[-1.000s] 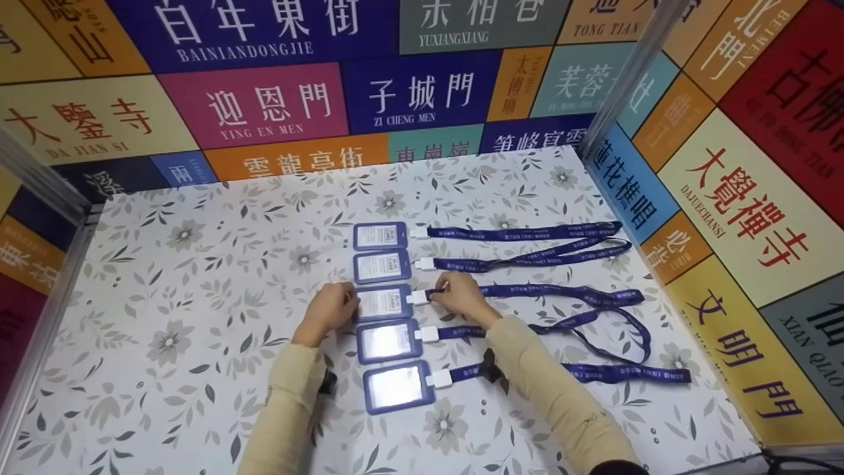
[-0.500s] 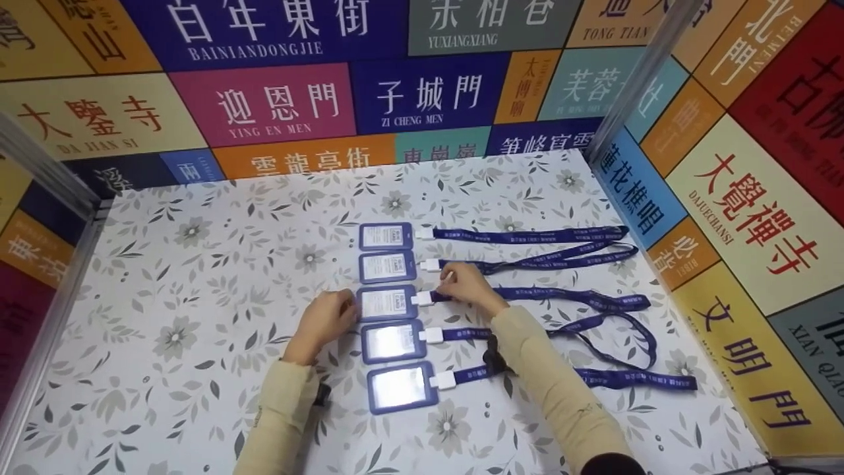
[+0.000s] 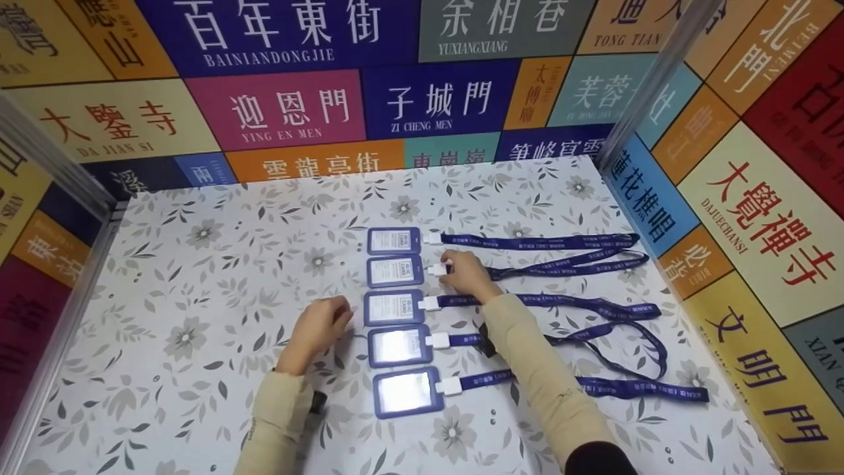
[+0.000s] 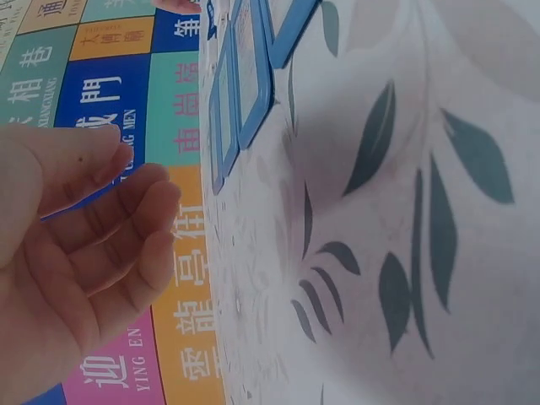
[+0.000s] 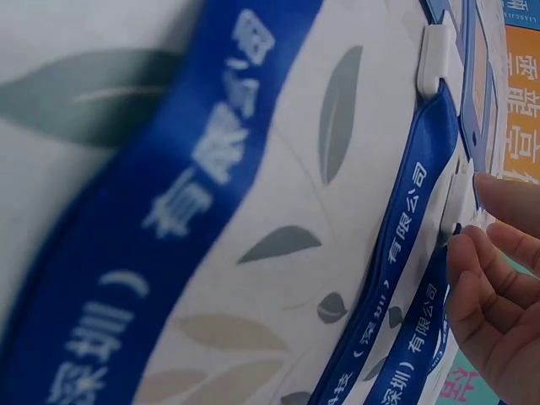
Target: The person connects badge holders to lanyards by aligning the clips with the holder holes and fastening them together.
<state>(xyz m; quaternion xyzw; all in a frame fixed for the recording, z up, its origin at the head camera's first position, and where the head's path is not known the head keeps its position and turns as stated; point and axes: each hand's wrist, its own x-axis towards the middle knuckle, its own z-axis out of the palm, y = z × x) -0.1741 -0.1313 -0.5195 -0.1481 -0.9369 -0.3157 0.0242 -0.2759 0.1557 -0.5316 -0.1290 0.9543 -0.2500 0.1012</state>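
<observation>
Several blue badge holders lie in a column on the table, with white clips and blue lanyards stretching right. My right hand (image 3: pixel 467 274) is at the second badge holder (image 3: pixel 394 272) from the back, thumb and fingers pinching its white clip (image 5: pixel 460 198) where the lanyard (image 3: pixel 560 265) starts. In the right wrist view, thumb and fingertips stand on either side of that clip. My left hand (image 3: pixel 323 326) hovers left of the middle badge holder (image 3: pixel 393 307), apart from it. Its fingers are loosely curled with nothing in them, as the left wrist view shows.
The tabletop (image 3: pixel 224 264) has a grey leaf-and-flower print. At the back and right stand panels (image 3: pixel 435 99) with coloured blocks of lettering. The two nearest badge holders (image 3: pixel 409 392) reflect glare. My right forearm (image 3: pixel 547 376) passes over the nearer lanyards.
My right hand has moved from the middle lanyard's clip back to the second one. My left hand has drawn off leftward from the middle badge holder. The head view has shifted slightly.
</observation>
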